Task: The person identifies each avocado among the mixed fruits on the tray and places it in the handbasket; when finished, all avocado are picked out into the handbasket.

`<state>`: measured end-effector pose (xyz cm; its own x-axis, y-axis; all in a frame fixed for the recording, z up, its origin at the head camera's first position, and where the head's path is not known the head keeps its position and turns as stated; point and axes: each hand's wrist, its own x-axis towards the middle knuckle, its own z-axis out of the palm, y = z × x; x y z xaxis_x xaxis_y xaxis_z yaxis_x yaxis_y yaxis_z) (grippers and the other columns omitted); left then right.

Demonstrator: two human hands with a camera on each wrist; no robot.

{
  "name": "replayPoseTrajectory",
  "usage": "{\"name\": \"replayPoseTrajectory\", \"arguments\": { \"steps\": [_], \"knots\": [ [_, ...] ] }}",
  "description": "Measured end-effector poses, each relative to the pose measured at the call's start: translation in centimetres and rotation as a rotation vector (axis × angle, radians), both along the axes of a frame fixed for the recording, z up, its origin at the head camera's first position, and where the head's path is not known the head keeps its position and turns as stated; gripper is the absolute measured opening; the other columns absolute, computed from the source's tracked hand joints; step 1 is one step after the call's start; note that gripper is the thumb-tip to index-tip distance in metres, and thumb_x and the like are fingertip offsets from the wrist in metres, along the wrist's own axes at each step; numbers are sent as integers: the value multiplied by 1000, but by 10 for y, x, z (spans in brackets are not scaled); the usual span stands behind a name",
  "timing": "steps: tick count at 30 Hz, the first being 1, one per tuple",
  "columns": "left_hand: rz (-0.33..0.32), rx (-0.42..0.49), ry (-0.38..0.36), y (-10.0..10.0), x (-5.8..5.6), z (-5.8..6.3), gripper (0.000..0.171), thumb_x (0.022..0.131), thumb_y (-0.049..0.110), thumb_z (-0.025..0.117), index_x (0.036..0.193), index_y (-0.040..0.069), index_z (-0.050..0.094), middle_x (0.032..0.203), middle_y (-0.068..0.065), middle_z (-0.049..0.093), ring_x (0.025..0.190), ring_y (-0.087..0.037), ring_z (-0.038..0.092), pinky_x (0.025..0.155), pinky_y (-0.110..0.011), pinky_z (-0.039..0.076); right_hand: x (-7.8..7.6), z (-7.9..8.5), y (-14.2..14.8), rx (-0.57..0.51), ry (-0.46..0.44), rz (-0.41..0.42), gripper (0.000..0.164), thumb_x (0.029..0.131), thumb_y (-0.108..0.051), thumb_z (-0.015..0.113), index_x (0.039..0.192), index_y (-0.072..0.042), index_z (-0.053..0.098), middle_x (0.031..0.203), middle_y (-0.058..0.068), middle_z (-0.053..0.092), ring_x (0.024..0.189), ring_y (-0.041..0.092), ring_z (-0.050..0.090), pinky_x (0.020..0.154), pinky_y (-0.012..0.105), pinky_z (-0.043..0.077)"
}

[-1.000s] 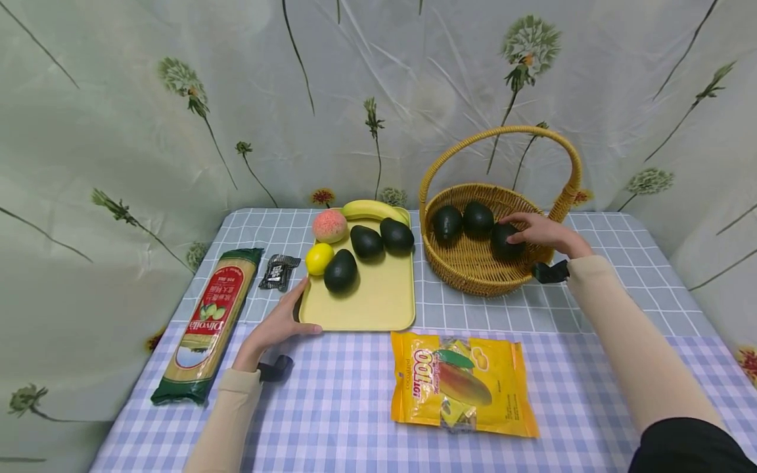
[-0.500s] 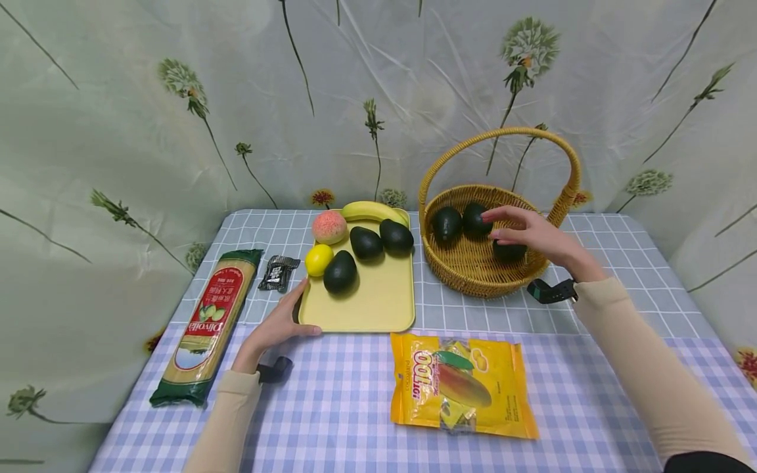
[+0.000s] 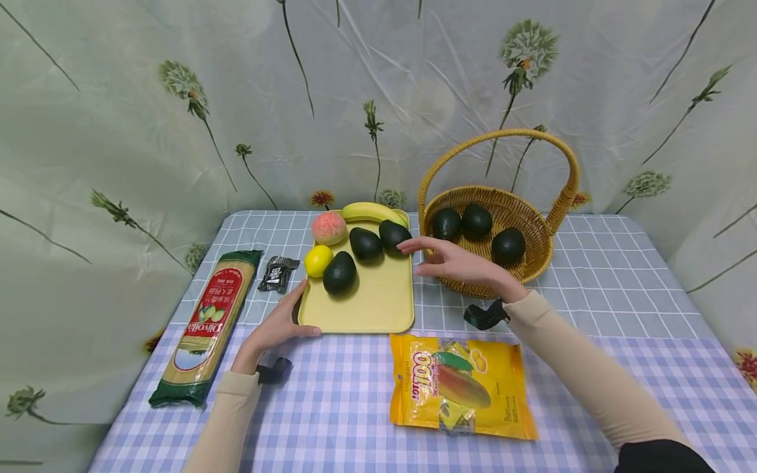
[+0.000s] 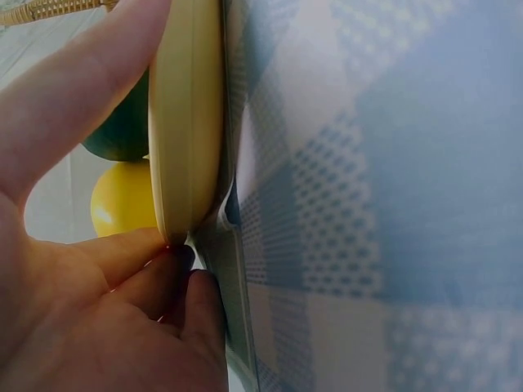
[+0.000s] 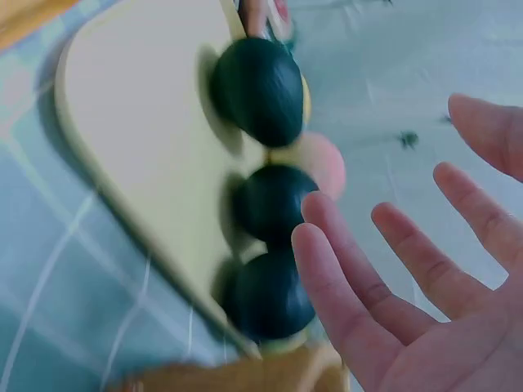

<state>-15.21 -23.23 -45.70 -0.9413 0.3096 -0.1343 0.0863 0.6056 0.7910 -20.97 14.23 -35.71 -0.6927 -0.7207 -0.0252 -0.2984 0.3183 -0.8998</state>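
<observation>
My left hand (image 3: 282,326) holds the near left corner of a pale yellow tray (image 3: 378,309), thumb along the front edge and fingers at the left side. In the left wrist view its fingertips touch the tray's wall (image 4: 188,122). On the tray lie several dark avocados (image 3: 340,272), a lemon (image 3: 319,261), a peach (image 3: 328,227) and a banana (image 3: 372,211). My right hand (image 3: 458,263) hangs with nothing in it, fingers spread, between tray and wicker basket (image 3: 473,286). The right wrist view shows its fingertips near the avocados (image 5: 274,294). Three avocados (image 3: 508,246) sit in the basket.
The basket's tall handle (image 3: 499,133) arches above it. A yellow mango candy bag (image 3: 464,386) lies in front. At left are a spaghetti pack (image 3: 207,328) and a small black wrapped packet (image 3: 278,273). A floral curtain (image 3: 378,79) hangs behind the table.
My right hand has let go of the avocado at the basket's right side, lifted off it, and moved left towards the tray. The left hand has stayed at the tray corner.
</observation>
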Motion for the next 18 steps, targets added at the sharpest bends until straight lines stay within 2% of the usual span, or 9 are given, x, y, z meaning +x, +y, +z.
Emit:
{"name": "replayPoseTrajectory", "arguments": {
  "steps": [3, 7, 11, 15, 18],
  "knots": [
    [-2, -4, -9, 0, -1, -1, 112, 73, 26, 83, 152, -1, 8, 156, -24, 10, 140, -44, 10, 109, -61, 9, -3, -3, -23, 12, 3, 59, 52, 95, -12, 60, 143, -7, 41, 144, 13, 40, 118, 26, 51, 95, 38, 44],
    [3, -3, -23, 0, -1, -1, 113, 73, 27, 83, 152, 0, 8, 157, -23, 9, 140, -43, 10, 110, -61, 9, -10, -10, -53, 26, -17, 114, 58, 95, -13, 61, 147, -10, 36, 150, 12, 32, 123, 28, 48, 95, 33, 45],
    [2, 0, -18, 0, -1, -1, 112, 73, 26, 83, 152, -1, 8, 156, -23, 10, 139, -43, 11, 109, -61, 9, -18, -20, -80, 45, 21, 150, 65, 93, -15, 63, 149, -6, 31, 152, 16, 28, 132, 34, 37, 97, 36, 45],
    [1, 2, -17, 0, -1, -1, 112, 73, 23, 83, 152, -1, 8, 156, -24, 11, 139, -45, 12, 108, -62, 10, -26, -28, -99, 106, 92, 144, 69, 91, -19, 65, 149, -6, 30, 152, 16, 27, 138, 30, 27, 107, 41, 33],
    [-6, 2, -13, 0, -1, 0, 112, 73, 24, 83, 152, -2, 8, 156, -25, 11, 139, -45, 12, 108, -62, 11, -30, -31, -109, 153, 118, 122, 71, 91, -24, 66, 150, -8, 30, 153, 13, 27, 139, 26, 24, 112, 40, 24]
  ]
}}
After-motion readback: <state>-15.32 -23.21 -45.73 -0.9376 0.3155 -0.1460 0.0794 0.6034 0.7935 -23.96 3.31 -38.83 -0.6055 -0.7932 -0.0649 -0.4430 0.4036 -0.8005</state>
